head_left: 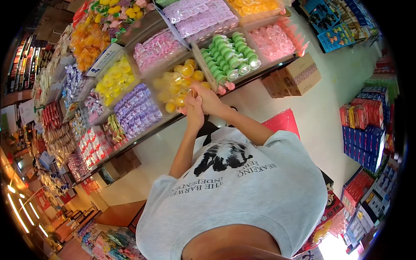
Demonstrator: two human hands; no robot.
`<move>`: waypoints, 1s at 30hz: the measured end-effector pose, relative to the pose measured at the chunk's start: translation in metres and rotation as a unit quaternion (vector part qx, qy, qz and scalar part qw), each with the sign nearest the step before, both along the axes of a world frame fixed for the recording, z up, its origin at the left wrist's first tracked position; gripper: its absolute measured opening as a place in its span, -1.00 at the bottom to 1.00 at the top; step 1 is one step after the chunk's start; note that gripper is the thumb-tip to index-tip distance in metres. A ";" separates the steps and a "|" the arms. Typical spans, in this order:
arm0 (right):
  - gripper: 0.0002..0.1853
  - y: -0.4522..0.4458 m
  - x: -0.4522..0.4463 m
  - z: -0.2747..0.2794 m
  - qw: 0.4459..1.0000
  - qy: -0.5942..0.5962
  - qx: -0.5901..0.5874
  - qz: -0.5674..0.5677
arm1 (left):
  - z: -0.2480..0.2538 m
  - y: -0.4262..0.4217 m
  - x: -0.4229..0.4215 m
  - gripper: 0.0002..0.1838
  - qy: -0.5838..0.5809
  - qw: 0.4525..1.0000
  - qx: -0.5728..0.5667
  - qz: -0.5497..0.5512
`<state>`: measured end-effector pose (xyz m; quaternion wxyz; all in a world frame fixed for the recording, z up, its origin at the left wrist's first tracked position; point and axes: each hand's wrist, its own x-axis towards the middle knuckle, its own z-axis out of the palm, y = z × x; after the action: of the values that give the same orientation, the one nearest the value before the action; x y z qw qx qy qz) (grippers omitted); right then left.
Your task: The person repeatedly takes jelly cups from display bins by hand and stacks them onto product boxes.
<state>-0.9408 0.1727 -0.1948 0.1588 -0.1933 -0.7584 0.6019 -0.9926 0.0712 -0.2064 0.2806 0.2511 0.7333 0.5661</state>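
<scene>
My left hand (pixel 194 108) and my right hand (pixel 206 98) are together at the front edge of the display, their fingers closed and touching. Whatever is between them is too small or hidden to make out. Just beyond and beside them lies a clear bin of yellow-orange round packs (pixel 176 81). To its right, green stacked packs with clear round lids (pixel 225 56) fill another bin. Purple wrapped packs (pixel 138 110) lie to the left of the yellow-orange ones.
Pink packs (pixel 271 42), bright yellow packs (pixel 115 80) and lilac packs (pixel 201 17) fill nearby bins. A cardboard box (pixel 299 76) stands on the floor beside the display. A red object (pixel 284 123) lies beyond my right arm. Stacked blue boxes (pixel 364 145) stand far right.
</scene>
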 end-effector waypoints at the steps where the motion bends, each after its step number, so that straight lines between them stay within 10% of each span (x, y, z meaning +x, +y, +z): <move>1: -0.50 -0.003 -0.020 -0.027 0.999 -0.021 0.041 0.003 | -0.019 -0.008 -0.015 -0.35 0.082 0.992 -0.088 0.043; 5: -0.31 -0.019 -0.079 -0.067 0.986 -0.157 0.054 -0.022 | -0.072 -0.033 -0.095 -0.18 -0.091 0.983 -0.138 -0.076; 7: -0.30 -0.024 -0.100 -0.075 0.985 -0.160 0.031 -0.056 | -0.028 -0.023 -0.106 -0.26 0.081 0.961 -0.257 -0.066; 15: -0.32 -0.024 -0.152 -0.143 0.975 -0.164 -0.083 -0.122 | -0.094 -0.014 -0.185 0.07 -0.004 0.972 -0.172 -0.157; 18: -0.37 -0.028 -0.157 -0.127 0.962 -0.194 -0.034 -0.188 | -0.103 -0.007 -0.192 -0.04 0.005 0.964 -0.235 -0.123; 26: -0.39 -0.042 -0.169 -0.106 0.946 -0.226 -0.001 -0.234 | -0.136 -0.013 -0.198 -0.32 -0.216 0.968 0.044 -0.118; 30: -0.37 -0.051 -0.166 -0.109 0.937 -0.206 -0.019 -0.282 | -0.140 -0.023 -0.181 -0.33 -0.114 0.990 -0.019 -0.081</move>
<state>-1.1063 0.1218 -0.3038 0.1585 -0.5223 -0.6774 0.4932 -1.1733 0.0478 -0.3461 0.4120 0.2386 0.6845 0.5520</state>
